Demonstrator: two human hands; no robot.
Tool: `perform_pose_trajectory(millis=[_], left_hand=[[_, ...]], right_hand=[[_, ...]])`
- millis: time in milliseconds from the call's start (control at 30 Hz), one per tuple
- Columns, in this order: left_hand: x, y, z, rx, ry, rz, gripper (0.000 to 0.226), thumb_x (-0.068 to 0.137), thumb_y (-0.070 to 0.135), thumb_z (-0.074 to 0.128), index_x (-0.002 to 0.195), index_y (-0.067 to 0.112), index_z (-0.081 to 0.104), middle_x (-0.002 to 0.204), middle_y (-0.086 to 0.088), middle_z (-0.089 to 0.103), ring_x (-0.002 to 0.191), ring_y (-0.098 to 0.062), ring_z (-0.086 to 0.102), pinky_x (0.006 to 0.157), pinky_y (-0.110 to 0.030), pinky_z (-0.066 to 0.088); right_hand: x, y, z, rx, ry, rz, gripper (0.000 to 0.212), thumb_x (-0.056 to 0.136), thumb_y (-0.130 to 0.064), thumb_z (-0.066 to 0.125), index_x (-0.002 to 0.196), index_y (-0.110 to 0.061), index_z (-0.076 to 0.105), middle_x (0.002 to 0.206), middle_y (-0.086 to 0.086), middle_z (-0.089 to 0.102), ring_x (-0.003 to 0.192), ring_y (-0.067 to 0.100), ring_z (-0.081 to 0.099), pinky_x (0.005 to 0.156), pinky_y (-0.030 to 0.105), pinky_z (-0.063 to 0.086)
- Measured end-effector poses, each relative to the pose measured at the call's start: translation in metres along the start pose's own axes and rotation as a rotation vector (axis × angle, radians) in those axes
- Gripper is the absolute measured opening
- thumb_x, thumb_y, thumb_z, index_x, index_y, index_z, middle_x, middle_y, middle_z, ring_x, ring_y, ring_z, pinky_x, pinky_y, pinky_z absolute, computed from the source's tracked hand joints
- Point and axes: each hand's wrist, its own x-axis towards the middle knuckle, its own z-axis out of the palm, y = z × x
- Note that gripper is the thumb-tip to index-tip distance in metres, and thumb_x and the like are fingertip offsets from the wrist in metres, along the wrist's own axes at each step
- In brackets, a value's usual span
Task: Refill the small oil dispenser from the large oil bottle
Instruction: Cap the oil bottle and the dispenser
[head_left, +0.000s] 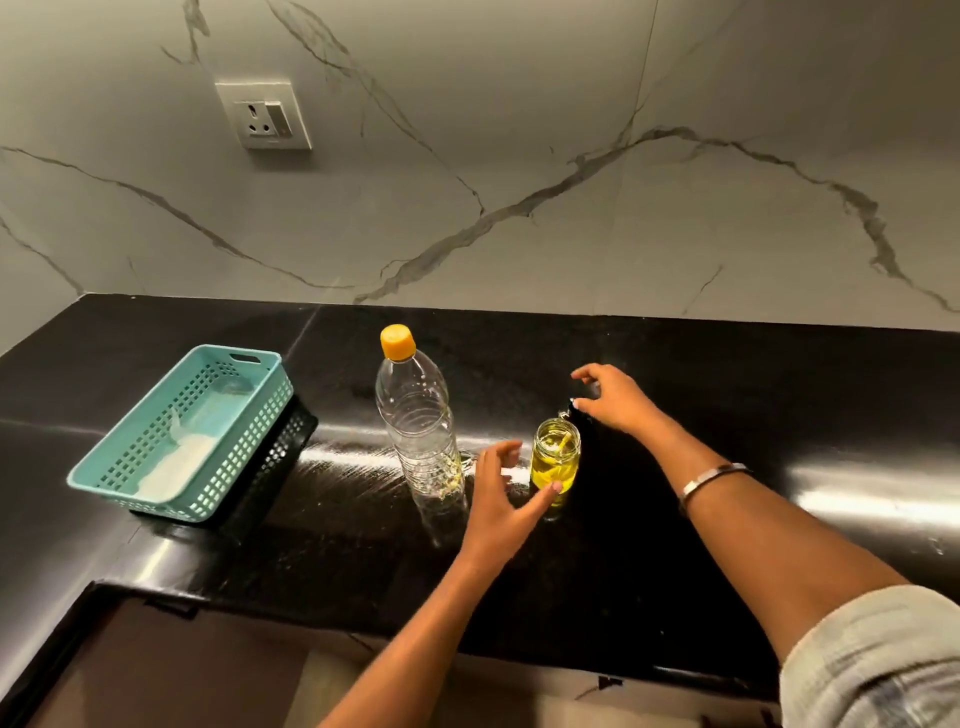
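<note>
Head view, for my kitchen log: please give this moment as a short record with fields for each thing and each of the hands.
large bottle: clear plastic bottle, orange cap on, upright on the black counter, almost empty
dispenser: small glass jar, yellow oil inside, mouth open, right of the bottle
left hand: open, thumb at the jar's side
right hand: fingers spread, behind the jar; a dark lid-like piece under it, unclear
basket: teal plastic basket at left, atop a black one

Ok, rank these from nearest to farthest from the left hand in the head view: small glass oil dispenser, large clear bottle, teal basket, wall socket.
1. Small glass oil dispenser, touching the thumb, right.
2. Large clear plastic bottle with orange cap, just left.
3. Teal plastic basket, far left.
4. White wall socket, high on the wall.
</note>
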Motion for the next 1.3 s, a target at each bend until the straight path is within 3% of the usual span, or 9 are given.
perform_pose_trajectory(millis=[133,233,500,700,933,1100,1300], left_hand=[[0.028,-0.006,0.017,0.042,-0.076,-0.032,0.083,0.065,0.048,0.085,0.132,0.026,0.041,0.128,0.009,0.042,0.118,0.0,0.045,0.099,-0.015,0.041],[0.038,-0.01,0.026,0.044,-0.085,-0.063,0.091,0.061,0.047,0.088,0.135,0.025,0.039,0.13,0.008,0.04,0.12,-0.003,0.044,0.101,-0.019,0.042],[0.046,-0.013,0.032,0.011,-0.072,-0.093,0.079,0.065,0.03,0.088,0.129,0.023,0.043,0.126,0.007,0.045,0.114,0.004,0.047,0.092,-0.007,0.041],[0.049,-0.017,0.032,0.025,-0.08,-0.115,0.069,0.065,0.028,0.087,0.122,0.027,0.048,0.12,0.009,0.049,0.111,0.003,0.048,0.094,-0.015,0.044],[0.048,-0.02,0.034,-0.02,-0.102,-0.139,0.066,0.066,0.029,0.088,0.12,0.026,0.05,0.117,0.009,0.056,0.107,0.002,0.053,0.092,-0.023,0.048],[0.048,-0.018,0.033,-0.053,-0.118,-0.132,0.062,0.068,0.025,0.086,0.12,0.022,0.052,0.112,0.006,0.062,0.102,0.0,0.06,0.088,-0.021,0.049],[0.049,-0.019,0.032,-0.042,-0.139,-0.13,0.067,0.069,0.03,0.085,0.125,0.023,0.049,0.113,0.006,0.063,0.102,-0.005,0.063,0.091,-0.032,0.054]], right_hand=[[0.004,0.01,0.011,-0.091,-0.108,-0.008,0.069,0.075,-0.019,0.079,0.137,-0.026,0.047,0.139,0.005,0.043,0.131,0.028,0.039,0.109,0.04,0.037],[0.007,0.014,0.02,-0.128,-0.126,-0.004,0.071,0.074,-0.017,0.079,0.136,-0.027,0.046,0.14,0.004,0.041,0.133,0.029,0.035,0.109,0.041,0.035],[0.006,0.018,0.033,-0.14,-0.107,-0.007,0.045,0.074,-0.024,0.079,0.11,-0.021,0.053,0.121,0.007,0.049,0.118,0.029,0.042,0.099,0.04,0.041],[0.003,0.015,0.027,-0.072,-0.067,-0.001,0.053,0.068,-0.031,0.081,0.111,-0.025,0.05,0.121,0.004,0.05,0.114,0.025,0.048,0.097,0.04,0.046],[-0.007,-0.009,-0.004,0.127,-0.052,-0.106,0.046,0.076,-0.026,0.075,0.116,-0.028,0.054,0.122,-0.001,0.047,0.109,0.014,0.05,0.088,0.027,0.043],[-0.021,-0.029,-0.023,0.169,-0.153,-0.198,0.043,0.076,-0.028,0.074,0.115,-0.032,0.056,0.116,-0.003,0.053,0.105,0.015,0.057,0.09,0.032,0.052],[-0.037,-0.044,-0.038,0.005,-0.392,-0.26,0.045,0.078,-0.022,0.075,0.117,-0.033,0.056,0.121,-0.005,0.05,0.11,0.01,0.052,0.085,0.023,0.049]])
